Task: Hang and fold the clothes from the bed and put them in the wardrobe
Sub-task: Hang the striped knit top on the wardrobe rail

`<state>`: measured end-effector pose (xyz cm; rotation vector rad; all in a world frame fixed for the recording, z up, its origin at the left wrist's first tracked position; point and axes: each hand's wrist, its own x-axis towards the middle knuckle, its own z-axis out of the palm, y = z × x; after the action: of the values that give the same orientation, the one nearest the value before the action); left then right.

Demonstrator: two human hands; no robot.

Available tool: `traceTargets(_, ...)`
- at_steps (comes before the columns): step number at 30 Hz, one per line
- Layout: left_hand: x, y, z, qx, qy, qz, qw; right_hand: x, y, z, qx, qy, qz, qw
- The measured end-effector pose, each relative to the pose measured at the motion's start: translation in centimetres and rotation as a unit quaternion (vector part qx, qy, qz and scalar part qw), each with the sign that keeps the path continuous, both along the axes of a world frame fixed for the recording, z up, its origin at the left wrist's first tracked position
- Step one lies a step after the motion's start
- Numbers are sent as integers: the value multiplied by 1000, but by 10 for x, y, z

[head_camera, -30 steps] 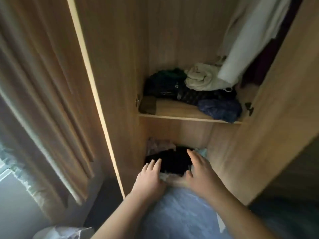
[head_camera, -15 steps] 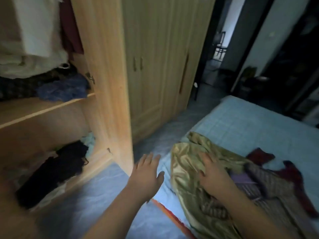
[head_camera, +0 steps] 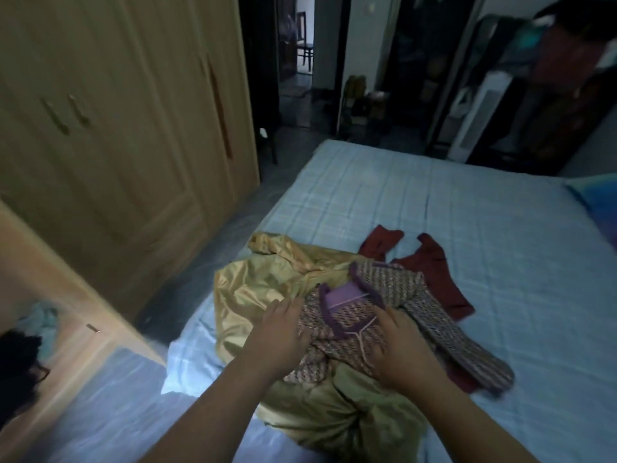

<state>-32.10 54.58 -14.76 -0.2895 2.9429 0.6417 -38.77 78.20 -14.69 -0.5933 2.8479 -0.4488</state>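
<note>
The patterned top [head_camera: 374, 315], a woven purple-and-cream garment with a dark purple neckline and a paler lilac inside, lies in the lower middle of the frame on the heap of clothes, its long sleeve trailing toward the lower right. My left hand [head_camera: 277, 339] lies flat and open on its left shoulder, fingers spread and reaching onto the gold cloth, gripping nothing; my right hand [head_camera: 404, 349] rests palm down on the right side of the neckline, fingers loosely curved on the cloth, and I cannot tell whether any fabric is pinched under them. Beneath the top spreads a shiny gold satin garment [head_camera: 263, 289], crumpled, bunching toward the bottom of the frame under my forearms. Behind it, right of centre, a dark red garment [head_camera: 434, 272] lies partly covered by the patterned sleeve. All of this sits on the bed [head_camera: 467, 212], covered in a pale blue checked sheet that fills the right half. Along the left runs the wooden wardrobe [head_camera: 117, 128], its far doors closed; its open door [head_camera: 66, 295] cuts across the lower left, and inside at the far left edge I see dark clothes [head_camera: 16, 359] and a pale blue piece. A dark doorway [head_camera: 297, 55] opens at the top centre
</note>
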Motion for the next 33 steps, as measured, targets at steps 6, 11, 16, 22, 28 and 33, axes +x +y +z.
traceTargets(6,-78,78,-27,-29,-20,-54,998,-70,81,-36,-35,-28,-12,999)
traceTargets(11,-117,108,-55,12,-48,-34,998,-115,103,-61,-35,-39,15,999)
traceTargets(16,-130,103,-94,33,-88,-2,996,-159,96,-101,-3,-69,52,996)
traceTargets(22,-152,75,-161,88,-160,-3,983,-204,75,-151,62,-108,45,991)
traceTargets(28,-174,50,-232,69,-165,-38,983,-237,46,-193,135,-116,100,979)
traceTargets(33,-197,42,-267,-32,-204,-81,975,-258,29,-223,213,-88,117,966)
